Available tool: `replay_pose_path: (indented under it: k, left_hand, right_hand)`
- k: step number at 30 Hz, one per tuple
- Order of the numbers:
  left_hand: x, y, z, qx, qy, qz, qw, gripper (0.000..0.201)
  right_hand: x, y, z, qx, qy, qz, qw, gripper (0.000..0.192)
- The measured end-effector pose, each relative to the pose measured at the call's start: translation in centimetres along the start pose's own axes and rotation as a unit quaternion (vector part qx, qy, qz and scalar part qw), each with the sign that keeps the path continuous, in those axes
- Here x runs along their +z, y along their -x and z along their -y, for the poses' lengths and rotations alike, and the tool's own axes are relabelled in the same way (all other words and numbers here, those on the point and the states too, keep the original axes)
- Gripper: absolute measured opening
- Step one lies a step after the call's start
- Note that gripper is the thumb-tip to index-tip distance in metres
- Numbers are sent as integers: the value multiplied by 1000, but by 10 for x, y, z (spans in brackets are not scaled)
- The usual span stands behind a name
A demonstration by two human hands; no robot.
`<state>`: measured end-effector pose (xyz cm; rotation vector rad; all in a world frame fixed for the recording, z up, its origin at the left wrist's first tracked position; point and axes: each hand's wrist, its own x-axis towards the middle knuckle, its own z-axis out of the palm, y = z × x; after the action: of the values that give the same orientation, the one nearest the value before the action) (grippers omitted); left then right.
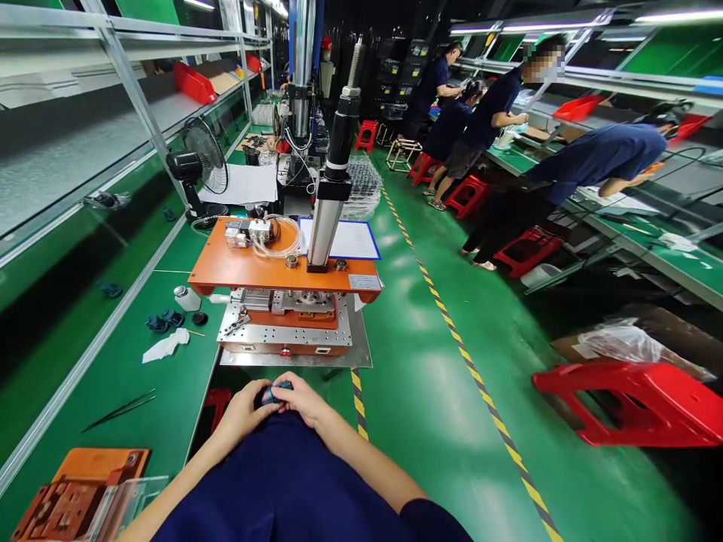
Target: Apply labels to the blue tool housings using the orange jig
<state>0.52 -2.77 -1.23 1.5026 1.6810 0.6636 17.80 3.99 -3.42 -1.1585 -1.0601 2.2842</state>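
Observation:
My left hand (pixel 244 410) and my right hand (pixel 302 401) meet close to my lap, below the front edge of the bench. Between their fingertips they hold a small dark blue part (pixel 276 393) with a bit of red on it. Straight ahead stands an orange pneumatic press (pixel 282 267) with a tall silver and black cylinder (pixel 334 169) and a metal fixture plate (pixel 285 331) under it. No hand touches the press.
On the green bench to the left lie black tweezers (pixel 120 410), a white cloth (pixel 166 346), small dark parts (pixel 163 321), a white bottle (pixel 185 298) and a desk fan (pixel 200 165). An orange jig (pixel 79 493) sits at the near left. Red stools (pixel 633 403) and several seated people (pixel 587 162) line the right aisle.

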Motion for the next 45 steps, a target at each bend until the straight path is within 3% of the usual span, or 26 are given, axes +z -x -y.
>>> replay_pose_path:
  k: [28,45]
  left_hand:
    - [10,-11,-4,-3,-15,5,1000,45]
    - [12,-7,-17,-17,-9,7,1000,43]
  right_hand:
    - [-12,3,13,8,-5,2,1000,55]
    - [-17,12,14,5,6,2,1000,54]
